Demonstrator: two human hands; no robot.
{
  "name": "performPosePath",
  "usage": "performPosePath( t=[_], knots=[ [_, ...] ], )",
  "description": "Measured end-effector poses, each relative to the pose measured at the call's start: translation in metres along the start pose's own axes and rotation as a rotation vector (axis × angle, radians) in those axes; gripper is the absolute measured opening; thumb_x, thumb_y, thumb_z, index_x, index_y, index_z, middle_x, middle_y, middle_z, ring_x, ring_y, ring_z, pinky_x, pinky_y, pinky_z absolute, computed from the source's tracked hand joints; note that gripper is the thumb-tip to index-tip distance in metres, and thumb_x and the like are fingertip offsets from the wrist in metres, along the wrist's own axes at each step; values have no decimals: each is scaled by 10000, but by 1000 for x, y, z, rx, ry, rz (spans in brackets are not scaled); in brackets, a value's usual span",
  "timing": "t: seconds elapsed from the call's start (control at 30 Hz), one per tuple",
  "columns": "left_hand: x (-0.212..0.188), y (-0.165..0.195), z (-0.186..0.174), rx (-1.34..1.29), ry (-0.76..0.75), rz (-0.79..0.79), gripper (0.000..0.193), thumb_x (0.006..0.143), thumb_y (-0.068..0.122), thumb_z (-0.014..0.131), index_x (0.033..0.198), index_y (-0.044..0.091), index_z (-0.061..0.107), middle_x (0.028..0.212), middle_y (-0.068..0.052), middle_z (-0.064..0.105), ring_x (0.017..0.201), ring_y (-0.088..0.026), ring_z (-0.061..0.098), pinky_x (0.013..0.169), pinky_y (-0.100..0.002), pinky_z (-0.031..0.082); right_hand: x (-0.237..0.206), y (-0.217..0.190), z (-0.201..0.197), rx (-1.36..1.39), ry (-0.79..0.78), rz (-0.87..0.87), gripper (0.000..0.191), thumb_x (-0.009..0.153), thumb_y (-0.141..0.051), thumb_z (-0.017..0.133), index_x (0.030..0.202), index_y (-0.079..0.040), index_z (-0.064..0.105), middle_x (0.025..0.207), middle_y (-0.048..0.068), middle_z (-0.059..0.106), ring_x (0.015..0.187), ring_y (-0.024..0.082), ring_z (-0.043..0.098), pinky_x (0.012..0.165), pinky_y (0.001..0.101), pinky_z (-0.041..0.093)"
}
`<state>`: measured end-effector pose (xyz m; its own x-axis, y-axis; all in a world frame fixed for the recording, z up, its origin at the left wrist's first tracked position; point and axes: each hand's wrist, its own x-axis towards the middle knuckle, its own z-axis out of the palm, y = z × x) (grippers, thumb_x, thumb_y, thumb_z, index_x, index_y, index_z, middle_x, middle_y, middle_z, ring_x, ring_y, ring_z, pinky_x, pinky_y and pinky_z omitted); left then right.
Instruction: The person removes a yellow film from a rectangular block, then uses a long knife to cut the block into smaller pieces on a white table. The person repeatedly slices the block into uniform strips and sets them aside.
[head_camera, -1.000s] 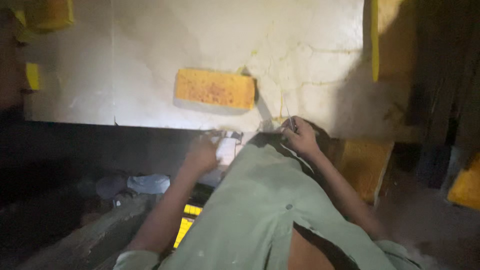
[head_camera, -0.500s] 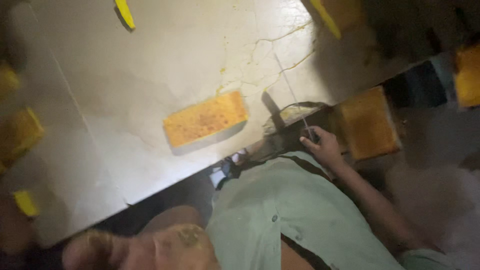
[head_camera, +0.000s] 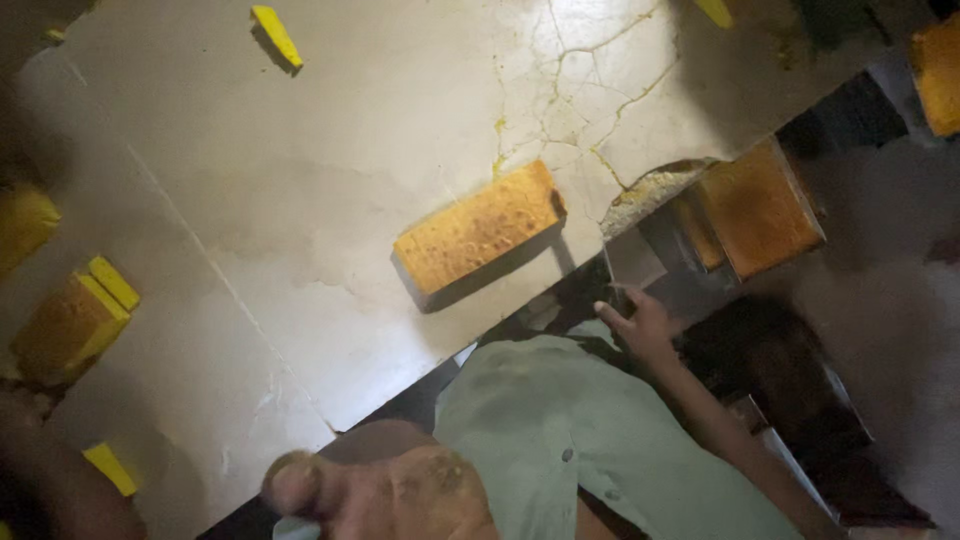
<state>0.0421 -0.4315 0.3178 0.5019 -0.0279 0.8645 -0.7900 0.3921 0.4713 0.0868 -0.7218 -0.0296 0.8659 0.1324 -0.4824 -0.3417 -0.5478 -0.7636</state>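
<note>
- The bench (head_camera: 330, 200), a broad pale slab with a cracked, chipped edge, spreads out ahead of both hands and fills most of the head view.
- The person's green shirt (head_camera: 560, 430) lies between the two hands, below the bench edge.
- An orange block (head_camera: 760, 205) stands off the bench edge, just beyond the right hand and a little to its right.
- An orange-yellow brick (head_camera: 478, 238) lies flat on the bench near its edge, ahead and to the left of the right hand, apart from it, and well ahead of the left hand.
- The left hand (head_camera: 400, 495) is raised close to the camera at the bottom of the view, blurred and dusty, fingers curled in loosely; I cannot tell whether it holds anything.
- The right hand (head_camera: 640, 320) is at the broken bench edge, its fingers wrapped around the handle of a trowel.
- The trowel (head_camera: 632, 262) has a flat grey blade pointing from the right hand toward the chipped corner of the bench.
- Yellow-edged blocks (head_camera: 75, 320) sit on the bench far to the left, well away from both hands.
- A small yellow wedge (head_camera: 277, 35) lies at the far side of the bench, well beyond both hands.
</note>
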Motion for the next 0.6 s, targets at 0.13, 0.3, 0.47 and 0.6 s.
performPosePath(
  t=[0.13,0.3,0.47,0.6],
  knots=[
    [-51,-28,-15,139,16,-46,887,953,631,726,1599,184,315,1657,-187,331,1565,-394,342,1275,-557,302,6,-2,-7,-46,0,-20,433,907,-327,733,1220,-32,691,649,42,670,503,112,606,486,297,507],
    [-113,-163,-45,1045,-247,-666,888,987,672,701,1613,194,291,1669,-184,312,1584,-388,325,1294,-561,289,14,-2,-21,83,-15,-73,399,914,-307,737,1193,-26,693,651,35,634,515,110,587,474,305,492],
    [-183,-246,-84,1421,-542,-1229,1278,602,623,833,1629,142,244,1595,-264,318,1464,-453,281,1092,-756,224,13,-5,-36,8,-82,60,348,927,-333,734,1073,-17,728,655,77,623,533,134,584,486,333,497],
    [-227,-226,-79,1429,-440,-1283,1184,655,523,832,1612,107,275,1483,-185,444,1359,-356,415,1087,-601,316,12,-3,-40,-235,-174,-41,370,952,-381,730,1080,-34,719,772,106,680,649,178,635,599,386,534]
  ],
)
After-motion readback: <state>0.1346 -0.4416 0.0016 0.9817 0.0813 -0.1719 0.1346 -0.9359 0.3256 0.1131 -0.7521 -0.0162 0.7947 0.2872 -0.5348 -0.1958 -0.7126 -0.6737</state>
